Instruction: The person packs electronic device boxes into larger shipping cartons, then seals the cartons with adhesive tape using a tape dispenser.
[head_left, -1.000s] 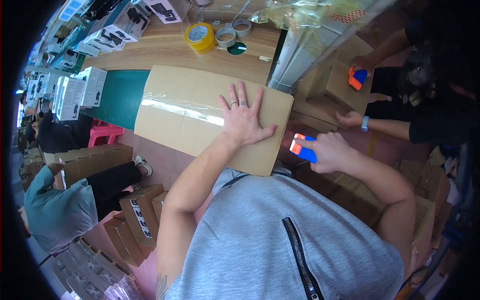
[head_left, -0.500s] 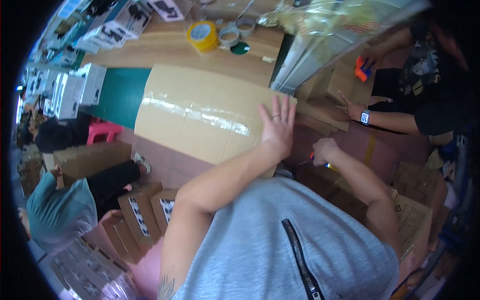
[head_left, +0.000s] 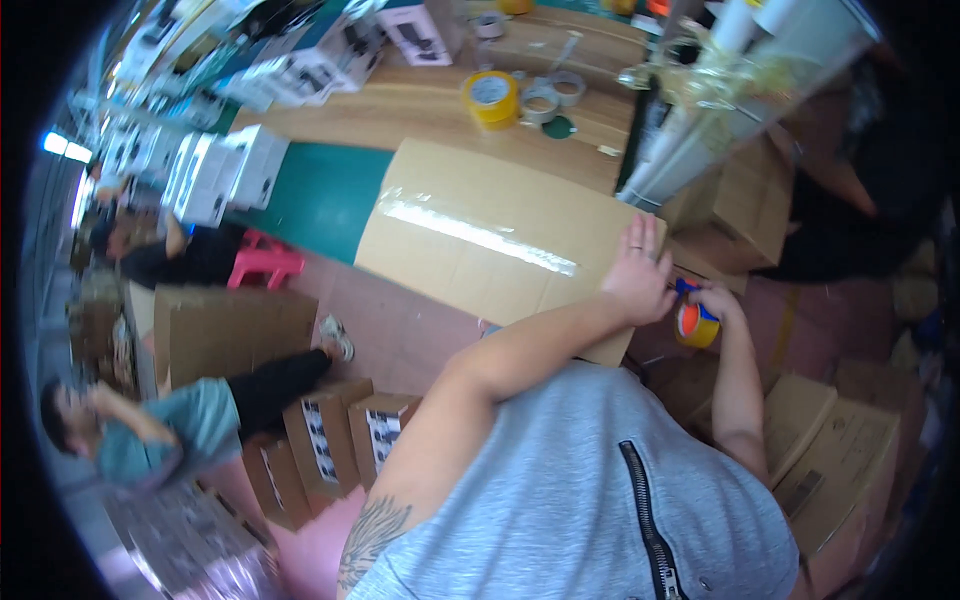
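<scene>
A large cardboard box [head_left: 480,225] lies in front of me, with clear tape [head_left: 480,235] running along its upper face. My left hand [head_left: 640,277] rests on the box's right end, its fingers stretched toward the far corner. Just right of that end, my right hand [head_left: 718,302] grips a tape dispenser [head_left: 697,326] with blue and orange parts and a yellow roll. The dispenser is close to the box's end face; whether it touches the cardboard I cannot tell.
Tape rolls, one of them yellow [head_left: 491,98], sit on the wooden table [head_left: 410,112] beyond the box. White product boxes [head_left: 208,180] stand at left. Long wrapped rolls [head_left: 690,130] lean at far right. More cartons [head_left: 840,470] are at right; two people are at left, another at right.
My right hand has brought the tape dispenser up to the box's right end. My left hand stays on the box. The view has shifted, and the co-worker at right has moved back.
</scene>
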